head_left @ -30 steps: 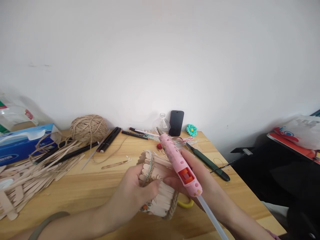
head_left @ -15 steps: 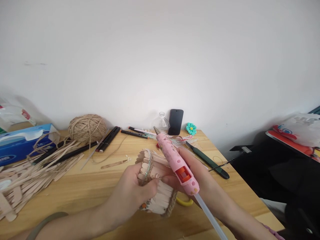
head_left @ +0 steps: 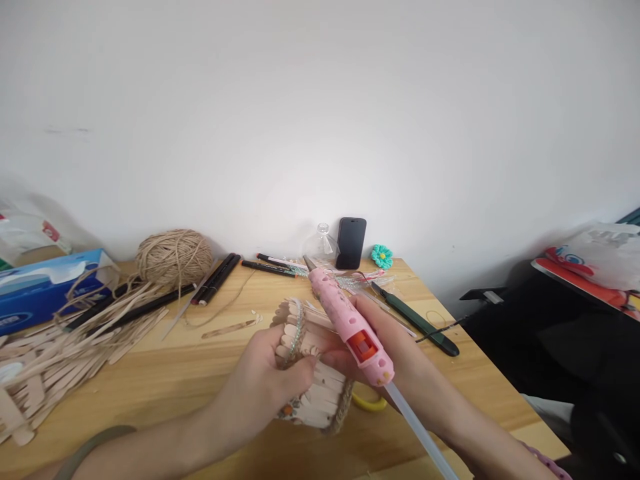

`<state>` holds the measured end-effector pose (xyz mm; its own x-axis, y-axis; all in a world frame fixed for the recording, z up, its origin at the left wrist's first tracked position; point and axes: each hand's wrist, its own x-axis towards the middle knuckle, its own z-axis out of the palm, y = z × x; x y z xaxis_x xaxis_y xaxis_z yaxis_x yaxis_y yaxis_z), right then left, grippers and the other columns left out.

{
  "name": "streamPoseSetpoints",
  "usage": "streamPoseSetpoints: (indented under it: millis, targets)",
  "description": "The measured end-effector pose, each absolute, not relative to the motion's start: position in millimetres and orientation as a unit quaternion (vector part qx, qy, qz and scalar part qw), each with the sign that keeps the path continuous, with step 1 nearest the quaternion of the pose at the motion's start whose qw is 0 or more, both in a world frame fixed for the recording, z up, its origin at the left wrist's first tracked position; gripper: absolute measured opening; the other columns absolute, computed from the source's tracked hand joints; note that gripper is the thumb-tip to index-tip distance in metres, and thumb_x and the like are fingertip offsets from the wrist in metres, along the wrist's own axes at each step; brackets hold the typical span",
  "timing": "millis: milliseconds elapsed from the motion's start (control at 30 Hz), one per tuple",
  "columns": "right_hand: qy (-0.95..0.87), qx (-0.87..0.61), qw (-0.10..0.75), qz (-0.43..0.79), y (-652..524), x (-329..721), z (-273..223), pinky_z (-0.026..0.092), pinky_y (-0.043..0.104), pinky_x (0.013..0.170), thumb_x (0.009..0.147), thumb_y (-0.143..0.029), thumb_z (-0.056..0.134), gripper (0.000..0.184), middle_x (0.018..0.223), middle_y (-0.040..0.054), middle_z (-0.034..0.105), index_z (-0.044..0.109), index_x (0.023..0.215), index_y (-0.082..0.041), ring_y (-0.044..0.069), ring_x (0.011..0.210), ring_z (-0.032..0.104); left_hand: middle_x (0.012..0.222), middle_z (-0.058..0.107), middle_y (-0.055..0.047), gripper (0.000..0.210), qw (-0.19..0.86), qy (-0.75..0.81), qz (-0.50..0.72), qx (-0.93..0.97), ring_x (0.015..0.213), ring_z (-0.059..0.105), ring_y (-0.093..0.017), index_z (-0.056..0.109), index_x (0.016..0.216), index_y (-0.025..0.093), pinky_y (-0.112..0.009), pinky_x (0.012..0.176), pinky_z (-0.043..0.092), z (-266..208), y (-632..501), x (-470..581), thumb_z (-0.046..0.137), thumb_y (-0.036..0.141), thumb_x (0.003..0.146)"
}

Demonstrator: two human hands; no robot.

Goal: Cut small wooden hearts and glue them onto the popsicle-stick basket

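Note:
My left hand point(head_left: 267, 383) is closed on a small structure of wooden craft sticks point(head_left: 323, 397), its thumb pressed on the front. Twine runs along the structure's lower right edge, and a sparkly strand trims its upper left part. A pink hot glue gun point(head_left: 337, 313) lies in my right hand point(head_left: 405, 357), nozzle pointing up and away, a clear glue stick point(head_left: 420, 430) coming out of its back. The fingertips of my right hand also reach the structure behind the gun. Just right of the structure, a yellow curved thing point(head_left: 370, 403) shows partly on the table.
At the left are loose craft sticks point(head_left: 55, 380), a blue tissue pack point(head_left: 45, 290) and a twine ball point(head_left: 175, 257). Black markers point(head_left: 217, 279), a clear glass vessel point(head_left: 323, 247), a phone point(head_left: 351, 243), a turquoise flower point(head_left: 382, 257) and a green-handled knife point(head_left: 420, 323) lie farther back.
The glue gun has shifted slightly left, its nozzle with it. Both hands keep hold of the stick structure, which has barely moved.

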<state>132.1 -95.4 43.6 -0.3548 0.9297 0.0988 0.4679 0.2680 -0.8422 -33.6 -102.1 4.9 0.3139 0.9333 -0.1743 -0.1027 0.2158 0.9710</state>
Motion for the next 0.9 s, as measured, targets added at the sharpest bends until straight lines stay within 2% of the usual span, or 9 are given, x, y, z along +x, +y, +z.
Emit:
streamPoseSetpoints:
  millis: [267,367,500,600,667,733,833,900]
  targets:
    - [-0.74,-0.486,0.308,0.348,-95,130,42,0.038,0.026,0.058,0.075,-0.019,0.061,0.017,0.078,-0.001,0.05,0.047,0.082,-0.02,0.015,0.067,0.047,0.058,0.057,0.002,0.007,0.661,0.424,0.384,0.486,0.052,0.052,-0.012,0.06,0.072,0.015,-0.022,0.05,0.041,8,-101,-34,0.058,0.022,0.071]
    - [-0.742,-0.48,0.312,0.35,-93,131,43,0.042,0.027,0.06,0.075,-0.025,0.063,0.018,0.079,-0.0001,0.053,0.051,0.087,-0.02,0.017,0.069,0.05,0.058,0.058,0.002,0.01,0.673,0.419,0.388,0.47,0.051,0.051,-0.011,0.06,0.073,0.014,-0.021,0.05,0.041,8,-100,-35,0.06,0.023,0.069]
    - [-0.743,-0.455,0.319,0.373,-85,136,42,0.047,0.031,0.068,0.074,-0.034,0.064,0.035,0.089,0.0027,0.06,0.055,0.105,-0.022,0.022,0.082,0.056,0.057,0.06,0.002,0.013,0.69,0.425,0.403,0.425,0.049,0.051,-0.009,0.06,0.07,0.013,-0.019,0.048,0.041,6,-96,-38,0.063,0.026,0.068]
    - [-0.704,-0.488,0.388,0.34,-82,142,41,0.048,0.033,0.071,0.075,-0.037,0.061,0.035,0.094,0.0042,0.063,0.056,0.107,-0.024,0.023,0.086,0.058,0.059,0.063,0.001,0.015,0.707,0.409,0.421,0.395,0.051,0.055,-0.011,0.06,0.07,0.014,-0.021,0.049,0.045,10,-96,-39,0.065,0.027,0.066]
    - [-0.646,-0.527,0.459,0.307,-83,148,42,0.048,0.031,0.064,0.078,-0.039,0.057,0.029,0.088,0.0043,0.063,0.058,0.103,-0.025,0.021,0.078,0.059,0.057,0.064,0.0,0.016,0.707,0.417,0.433,0.372,0.051,0.057,-0.013,0.061,0.071,0.013,-0.022,0.049,0.046,15,-98,-39,0.066,0.026,0.064]
    - [-0.601,-0.544,0.509,0.289,-87,158,43,0.044,0.027,0.049,0.082,-0.043,0.052,0.024,0.073,0.0024,0.059,0.058,0.097,-0.025,0.017,0.062,0.056,0.057,0.065,0.0,0.015,0.702,0.428,0.446,0.353,0.052,0.059,-0.014,0.062,0.072,0.014,-0.023,0.049,0.047,20,-99,-40,0.066,0.025,0.062]
    - [-0.576,-0.529,0.544,0.304,-101,176,43,0.032,0.024,0.037,0.084,-0.05,0.046,0.03,0.062,0.0005,0.053,0.056,0.095,-0.024,0.014,0.048,0.048,0.059,0.065,0.0,0.011,0.697,0.413,0.463,0.36,0.053,0.057,-0.013,0.062,0.071,0.014,-0.023,0.05,0.046,23,-98,-42,0.064,0.021,0.062]
    - [-0.579,-0.529,0.539,0.308,-113,187,40,0.032,0.025,0.036,0.081,-0.056,0.046,0.036,0.067,0.0039,0.057,0.056,0.096,-0.024,0.015,0.048,0.049,0.058,0.064,0.002,0.009,0.695,0.393,0.467,0.381,0.053,0.056,-0.012,0.062,0.071,0.015,-0.022,0.051,0.045,20,-97,-45,0.062,0.019,0.063]
